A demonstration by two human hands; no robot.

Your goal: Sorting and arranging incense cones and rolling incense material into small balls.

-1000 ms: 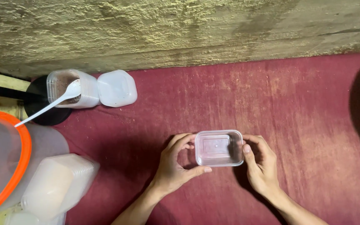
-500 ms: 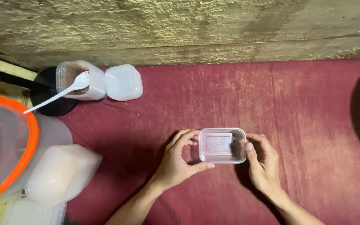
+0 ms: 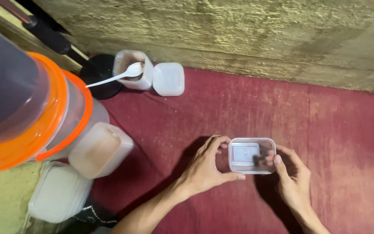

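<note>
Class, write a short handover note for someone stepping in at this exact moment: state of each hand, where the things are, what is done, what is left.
Left hand: grips the left side of the small clear lidded box, thumb under its near edge.
Right hand: holds the box's right side, thumb on the lid corner.
Things: the box sits on the red mat. An open tub with a white spoon and a loose white lid stand by the wall. Closed tubs are stacked far left.
Done: the lid lies on the box.
Left: whether it is pressed fully shut cannot be told; check the corners.
</note>
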